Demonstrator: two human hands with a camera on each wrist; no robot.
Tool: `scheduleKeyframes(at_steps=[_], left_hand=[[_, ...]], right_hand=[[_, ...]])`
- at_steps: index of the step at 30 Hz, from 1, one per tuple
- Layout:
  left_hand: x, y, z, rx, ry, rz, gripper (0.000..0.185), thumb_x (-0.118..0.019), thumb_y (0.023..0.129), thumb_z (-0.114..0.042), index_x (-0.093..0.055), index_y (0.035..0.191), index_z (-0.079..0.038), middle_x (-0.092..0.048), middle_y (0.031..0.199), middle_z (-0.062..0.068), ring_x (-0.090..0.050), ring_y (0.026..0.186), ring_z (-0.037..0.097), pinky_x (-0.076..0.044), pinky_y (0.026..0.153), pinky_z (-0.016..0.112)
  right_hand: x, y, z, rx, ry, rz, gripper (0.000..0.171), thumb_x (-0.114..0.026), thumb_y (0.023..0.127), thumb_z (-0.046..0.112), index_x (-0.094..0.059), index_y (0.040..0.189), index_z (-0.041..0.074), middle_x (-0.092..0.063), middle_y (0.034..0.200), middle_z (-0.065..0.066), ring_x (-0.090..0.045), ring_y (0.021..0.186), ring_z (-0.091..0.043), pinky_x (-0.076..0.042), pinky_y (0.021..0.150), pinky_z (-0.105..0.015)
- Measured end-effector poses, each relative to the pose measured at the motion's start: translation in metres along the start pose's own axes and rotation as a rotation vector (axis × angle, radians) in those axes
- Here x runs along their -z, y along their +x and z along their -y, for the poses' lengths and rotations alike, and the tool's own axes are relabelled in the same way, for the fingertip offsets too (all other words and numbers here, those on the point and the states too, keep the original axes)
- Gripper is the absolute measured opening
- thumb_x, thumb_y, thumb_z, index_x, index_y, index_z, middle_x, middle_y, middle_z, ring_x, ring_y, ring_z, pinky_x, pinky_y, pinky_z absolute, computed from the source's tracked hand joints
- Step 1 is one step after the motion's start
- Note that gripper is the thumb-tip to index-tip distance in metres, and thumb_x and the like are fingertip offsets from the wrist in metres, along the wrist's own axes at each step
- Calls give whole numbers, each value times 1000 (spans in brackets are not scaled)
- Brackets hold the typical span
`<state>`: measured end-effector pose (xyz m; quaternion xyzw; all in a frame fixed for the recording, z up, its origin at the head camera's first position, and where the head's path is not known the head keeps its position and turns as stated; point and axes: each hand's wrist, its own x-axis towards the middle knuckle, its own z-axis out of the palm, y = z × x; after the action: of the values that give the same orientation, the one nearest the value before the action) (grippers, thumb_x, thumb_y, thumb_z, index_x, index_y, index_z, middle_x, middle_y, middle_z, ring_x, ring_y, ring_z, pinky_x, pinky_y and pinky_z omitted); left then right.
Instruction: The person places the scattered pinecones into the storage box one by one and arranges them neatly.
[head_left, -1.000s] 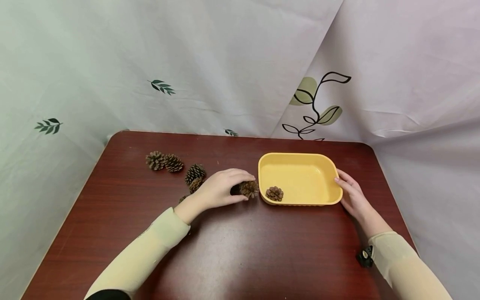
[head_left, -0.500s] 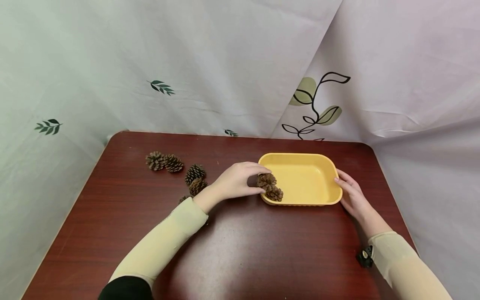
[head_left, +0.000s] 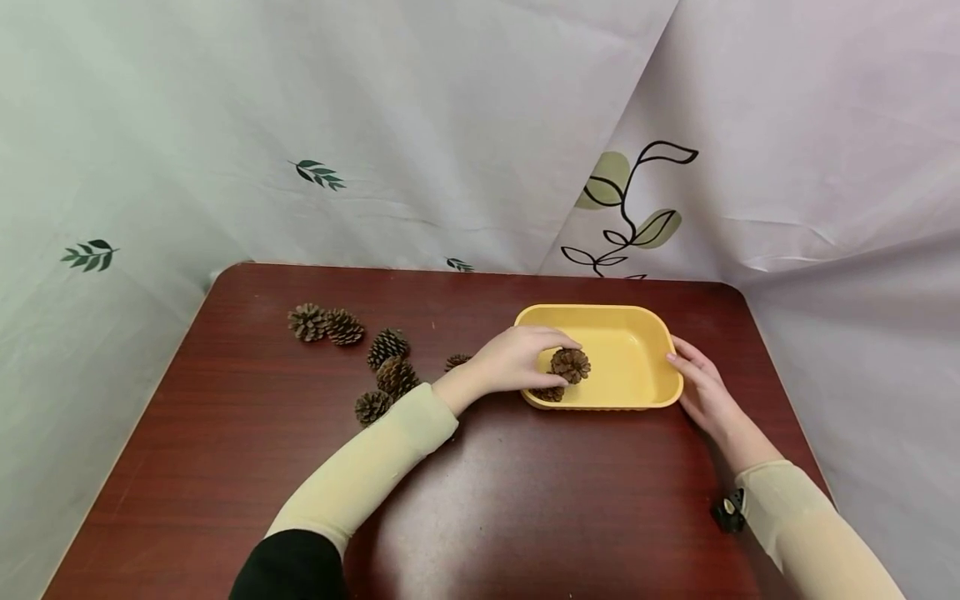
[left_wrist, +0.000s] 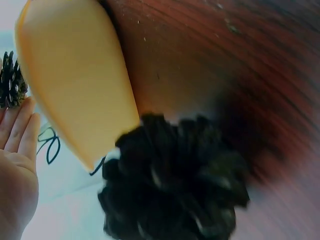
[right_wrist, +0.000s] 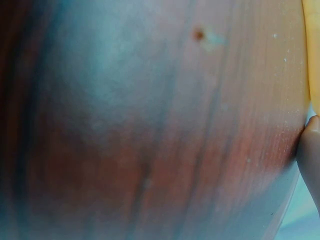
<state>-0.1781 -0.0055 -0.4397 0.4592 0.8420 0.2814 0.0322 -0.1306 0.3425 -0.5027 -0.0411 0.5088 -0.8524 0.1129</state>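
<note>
We see the left hand (head_left: 517, 362) reaching over the near left corner of the yellow tray (head_left: 645, 329), its grip curled around a pine cone (head_left: 570, 364) that sits above the tray's floor, between fingers and thumb. Just below that cone, a 2nd pine cone (head_left: 550, 393) lies inside the tray against the near wall, partly hidden by the hand. We see the right hand (head_left: 701, 387) resting against the tray's right end with its fingers nearly straight, its grip holding nothing. The tray stands on the dark red counter (head_left: 525, 500), right of the middle.

To the left of the tray we count 6 loose pine cones on the counter: 2 touching each other near the far left (head_left: 326, 325), 3 in a loose cluster (head_left: 386, 371) nearer the left forearm, and 1 just behind the left wrist (head_left: 455, 362). A small black clip (head_left: 729, 510) lies beside the right sleeve.

In the left wrist view a blurred dark cone (left_wrist: 175, 185) fills the foreground beside the tray's yellow wall (left_wrist: 75, 80). The right wrist view shows mostly counter grain, with a fingertip (right_wrist: 311, 150) at the right edge.
</note>
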Motion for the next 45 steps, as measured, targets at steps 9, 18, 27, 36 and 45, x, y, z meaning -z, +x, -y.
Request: scheduleKeyframes(at_steps=[9,18,27,36,45], left_hand=[[-15,20,-4,-2,1,75,48,-85,93,-29,-71,136,-14,-73,137,2,-65,134,16,-48,119,28],[-30,31,-8,49,56,180,51,-83,94,-35,-70,139,-17,-71,141,-1,-64,135,14,-48,118,25],[-33,35,-6,74,28,219,47,-86,91,-33,-72,134,-18,-76,131,-6,-71,121,11,-54,109,25],[-33,36,-7,90,70,301,45,-84,93,-32,-72,134,-19,-74,134,-7,-69,125,12,-53,111,26],[-33,37,-7,99,44,320,40,-83,94,-33,-74,131,-22,-75,130,-8,-70,121,10,-53,110,26]], right_hand=[[-1,0,1,3,0,4,47,-32,112,-4,-69,131,16,-77,118,2,-75,105,-8,-64,86,-22],[0,0,0,3,-4,2,45,-33,112,-3,-69,132,16,-76,120,2,-74,107,-8,-64,87,-22],[1,-1,0,-5,-14,-9,47,-33,112,-3,-70,131,17,-76,121,4,-74,107,-7,-64,86,-21],[1,0,0,-6,-12,-7,46,-33,112,-3,-70,131,17,-77,120,3,-74,107,-7,-64,86,-21],[0,-1,0,-3,-17,-14,45,-34,112,-3,-69,131,16,-76,121,3,-74,108,-7,-63,87,-22]])
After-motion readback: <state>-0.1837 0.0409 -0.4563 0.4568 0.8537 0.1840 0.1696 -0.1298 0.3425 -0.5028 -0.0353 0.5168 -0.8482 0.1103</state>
